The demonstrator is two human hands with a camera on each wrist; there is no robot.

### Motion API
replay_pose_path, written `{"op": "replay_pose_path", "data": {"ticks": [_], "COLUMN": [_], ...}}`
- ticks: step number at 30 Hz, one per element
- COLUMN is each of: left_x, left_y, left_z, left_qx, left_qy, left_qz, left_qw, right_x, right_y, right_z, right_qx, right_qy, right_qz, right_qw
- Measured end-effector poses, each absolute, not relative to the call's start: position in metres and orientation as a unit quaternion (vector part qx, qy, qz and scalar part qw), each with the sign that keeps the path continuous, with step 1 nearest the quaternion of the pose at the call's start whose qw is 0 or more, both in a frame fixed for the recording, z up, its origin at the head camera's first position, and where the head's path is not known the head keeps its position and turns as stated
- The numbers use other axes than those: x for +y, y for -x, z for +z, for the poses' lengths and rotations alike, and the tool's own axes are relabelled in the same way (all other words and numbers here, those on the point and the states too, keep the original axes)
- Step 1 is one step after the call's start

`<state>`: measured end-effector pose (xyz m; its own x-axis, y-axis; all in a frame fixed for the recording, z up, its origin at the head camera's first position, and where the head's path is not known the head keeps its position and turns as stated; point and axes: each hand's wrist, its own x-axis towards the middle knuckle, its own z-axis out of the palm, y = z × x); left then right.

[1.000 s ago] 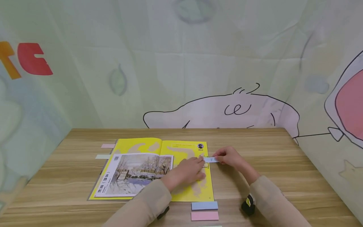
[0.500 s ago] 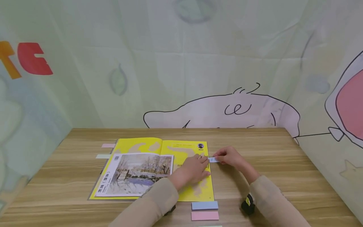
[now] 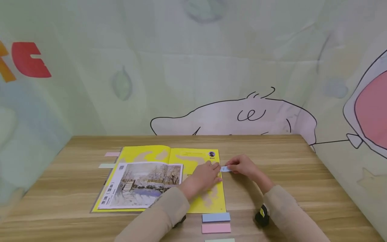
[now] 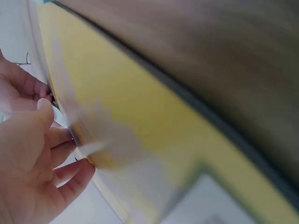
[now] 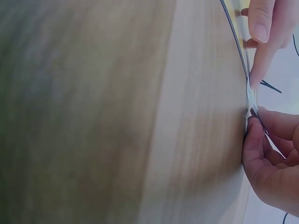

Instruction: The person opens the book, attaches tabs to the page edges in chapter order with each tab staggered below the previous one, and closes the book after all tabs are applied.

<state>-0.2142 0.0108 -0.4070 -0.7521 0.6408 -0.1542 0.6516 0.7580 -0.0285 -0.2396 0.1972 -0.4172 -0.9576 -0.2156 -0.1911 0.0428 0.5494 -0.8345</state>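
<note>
An open book (image 3: 207, 205) with yellow pages lies on the table, a snowy landscape picture (image 3: 142, 186) across its left page and fold. At the right page's outer edge a light blue sticky tab (image 3: 224, 169) sticks out. The thumb and fingers of my right hand (image 3: 243, 166) pinch its outer end. My left hand (image 3: 205, 176) rests on the right page with fingers extended, its fingertips by the edge where the tab meets the paper. In the left wrist view, the left hand's fingertips (image 4: 86, 165) touch the page. The tab's inner end is hidden under the left fingers.
Pads of blue (image 3: 216, 217), pink (image 3: 216, 228) and pale green sticky tabs (image 3: 220, 240) lie in a column below the book. A pink tab (image 3: 112, 154) and a pale green tab (image 3: 106, 165) stick out from its left side. A printed curtain (image 3: 121, 67) hangs behind the table.
My left hand has slid right along the page to its outer edge, covering more of the blue tab. The right hand keeps its pinch in about the same place. The head view has shifted slightly.
</note>
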Motion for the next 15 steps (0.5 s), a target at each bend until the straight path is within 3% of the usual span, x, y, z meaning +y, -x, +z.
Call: {"op": "replay_pose_path", "data": {"ticks": [10,15], "left_x": [-0.011,-0.016], "left_y": [0.212,0.209], "left_z": [-0.4,-0.401], "left_qx": [0.924,0.922], "left_qy": [-0.36,-0.367], "left_qz": [0.028,0.024], "left_qw": [0.124,0.122], "right_x": [0.197,0.196], "right_y": [0.24,0.239], "right_z": [-0.414,-0.416], "right_qx": [0.875,0.876], "right_qy": [0.04,0.034], "right_qz": [-0.464,-0.462], "right_qw": [0.133,0.137]}}
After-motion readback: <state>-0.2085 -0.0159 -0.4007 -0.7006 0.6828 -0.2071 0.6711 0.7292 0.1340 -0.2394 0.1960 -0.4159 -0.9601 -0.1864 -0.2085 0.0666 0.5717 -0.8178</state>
